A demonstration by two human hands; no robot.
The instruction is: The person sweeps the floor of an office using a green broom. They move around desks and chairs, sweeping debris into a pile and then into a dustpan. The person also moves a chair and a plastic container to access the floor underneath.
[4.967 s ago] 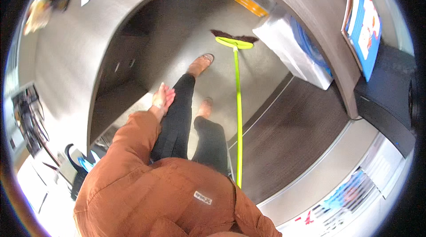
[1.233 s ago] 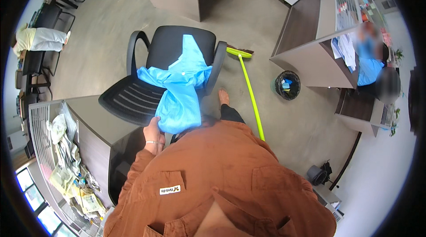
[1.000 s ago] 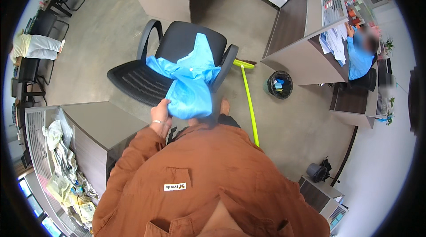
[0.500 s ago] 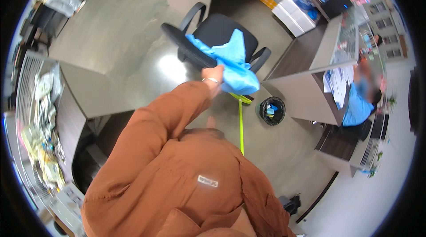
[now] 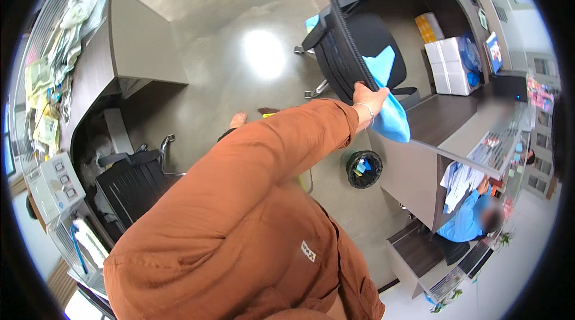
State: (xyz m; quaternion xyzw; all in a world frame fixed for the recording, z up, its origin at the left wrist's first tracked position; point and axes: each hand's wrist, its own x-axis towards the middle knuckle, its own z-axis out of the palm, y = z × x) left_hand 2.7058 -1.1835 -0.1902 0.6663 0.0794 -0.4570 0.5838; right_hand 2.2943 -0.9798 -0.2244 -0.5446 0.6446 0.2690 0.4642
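Observation:
My left hand (image 5: 369, 103), at the end of the rust-brown sleeve, is closed on the top edge of the backrest of a black office chair (image 5: 338, 50). A light-blue garment or cloth (image 5: 392, 122) hangs over the backrest beside my fingers, with another part lying toward the seat. Below my forearm, a bit of a yellow-green broom (image 5: 268, 115) with dark bristles shows on the floor; the sleeve hides most of it. My right hand is out of view; only the right sleeve shows, at my side.
A black-lined waste bin (image 5: 363, 169) stands right of my arm by a desk partition. A second black chair (image 5: 129, 185) is at the left, beside a desk (image 5: 144, 38). A white box (image 5: 452, 65) sits under the far desk. A person in blue (image 5: 464, 221) sits at the right.
The view has swung left, and the chair now appears farther right and turned, my left hand still on its backrest. The broom is now mostly covered by my arm.

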